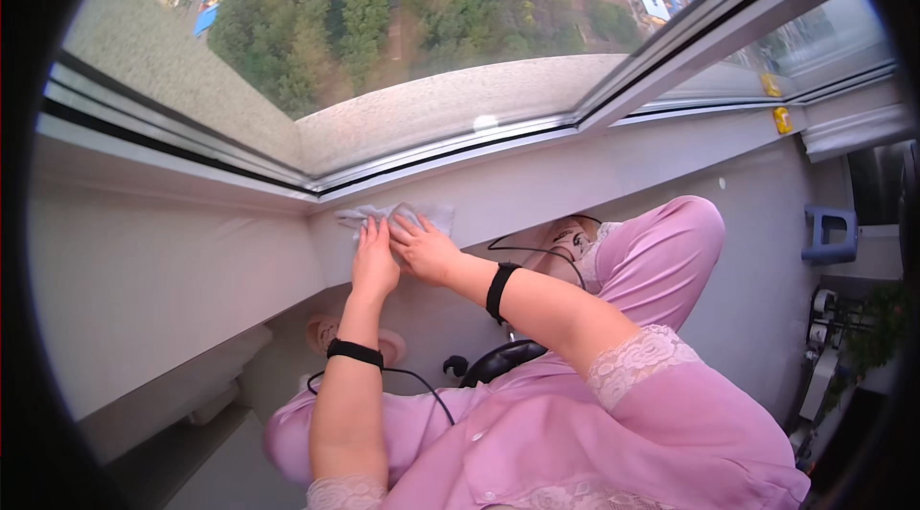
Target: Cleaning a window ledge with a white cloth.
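Note:
A pale cloth (pixel 440 217) lies spread on the white window sill (pixel 532 186), close to the corner where two window frames meet. My left hand (pixel 375 258) rests on the cloth's left part with its fingers stretched out flat. Beside it my right hand (pixel 422 249) presses on the middle of the cloth, its fingers slightly spread. The fingertips of both hands nearly touch. Neither hand is seen to close around the cloth. Each forearm has a black strap with a thin cable.
Window glass (pixel 431 21) rises behind the sill. A yellow packet (pixel 782 120) stands at the sill's far right end. A blue-grey plastic stool (pixel 830 234) and a green plant (pixel 873 330) are at the right. A black seat (pixel 503 360) is under me; slippers are on the floor.

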### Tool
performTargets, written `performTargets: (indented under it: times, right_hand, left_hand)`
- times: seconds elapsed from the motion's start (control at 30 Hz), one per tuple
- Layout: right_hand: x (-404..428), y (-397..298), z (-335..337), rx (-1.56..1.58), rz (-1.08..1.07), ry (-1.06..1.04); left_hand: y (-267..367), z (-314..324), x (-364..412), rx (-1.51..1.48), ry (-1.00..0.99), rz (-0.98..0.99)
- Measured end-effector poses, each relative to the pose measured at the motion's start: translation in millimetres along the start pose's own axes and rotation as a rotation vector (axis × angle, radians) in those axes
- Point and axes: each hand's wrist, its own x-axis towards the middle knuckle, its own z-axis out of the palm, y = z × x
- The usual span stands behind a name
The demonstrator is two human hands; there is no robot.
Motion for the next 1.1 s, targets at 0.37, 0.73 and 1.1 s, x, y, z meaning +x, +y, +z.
performTargets:
  times: [0.37,0.73,1.1]
  right_hand:
    - [-67,41,-14,0.024,0.314,0.071]
    - [-66,9,-6,0.324,0.512,-0.016]
    - [-17,-55,-4,0.261,0.206,-0.154]
  left_hand:
    - [79,25,45,0.058,-0.113,0.306]
    - [80,30,31,0.105,-0.131,0.358]
    - [8,10,-12,0.216,-0.033,-0.057]
